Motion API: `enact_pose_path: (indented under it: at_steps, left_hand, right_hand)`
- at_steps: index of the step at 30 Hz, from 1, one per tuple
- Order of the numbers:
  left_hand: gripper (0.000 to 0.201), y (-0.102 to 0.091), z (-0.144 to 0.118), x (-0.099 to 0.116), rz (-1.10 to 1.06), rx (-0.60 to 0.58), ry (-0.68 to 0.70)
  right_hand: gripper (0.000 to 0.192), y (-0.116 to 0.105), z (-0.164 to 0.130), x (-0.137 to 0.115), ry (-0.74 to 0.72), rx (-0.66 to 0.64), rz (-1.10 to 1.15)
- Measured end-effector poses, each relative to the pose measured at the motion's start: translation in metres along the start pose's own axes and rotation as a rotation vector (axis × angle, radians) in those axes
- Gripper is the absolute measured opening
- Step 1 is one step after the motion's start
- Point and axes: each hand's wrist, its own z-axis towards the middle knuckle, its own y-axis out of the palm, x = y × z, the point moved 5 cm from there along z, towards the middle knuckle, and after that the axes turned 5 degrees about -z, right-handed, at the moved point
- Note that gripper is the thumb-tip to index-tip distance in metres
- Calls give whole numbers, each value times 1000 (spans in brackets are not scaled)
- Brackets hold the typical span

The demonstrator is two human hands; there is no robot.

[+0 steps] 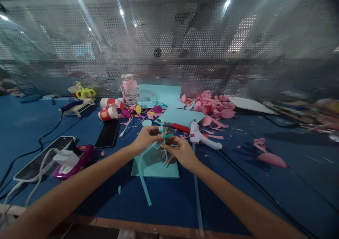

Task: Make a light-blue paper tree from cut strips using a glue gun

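My left hand [147, 138] and my right hand [182, 152] meet over the table, fingertips pinching a small curled turquoise strip piece [163, 128]. Whether it is paper or foam I cannot tell. A longer turquoise strip [144, 187] hangs down below my left hand. Beneath both hands lies a flat turquoise sheet [159, 170]. Just beyond my right hand rests a white glue gun [197, 134], its clear glue stick [196, 193] reaching toward the front edge. A red-handled tool [180, 127] lies by the glue gun's nozzle.
Pink scraps [209, 106] are heaped at the back, near more turquoise sheets [162, 94]. A pink-lidded bottle [129, 90], paper cups [109, 114] and a phone [107, 134] are at left. A magenta power strip [86, 157] and cables lie nearer; a pink piece [271, 158] is at right.
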Motion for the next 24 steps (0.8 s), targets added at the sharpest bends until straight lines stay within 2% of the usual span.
enact_pose_path:
  at_steps: [5,9,14,24]
  left_hand:
    - [38,-1,0,0,-39,29,-18]
    - [49,1,0,-1,-104,5,-30]
    - [58,-4,1,-3,-101,81,-57]
    - [57,-5,2,-8,-165,143,-36]
  right_hand:
    - [38,1,1,0,8,-13,15]
    - [36,0,1,-2,-4,1,-1]
    - [37,-2,0,-4,-26,50,-25]
    - [38,-4,-1,-6,-39,92,-53]
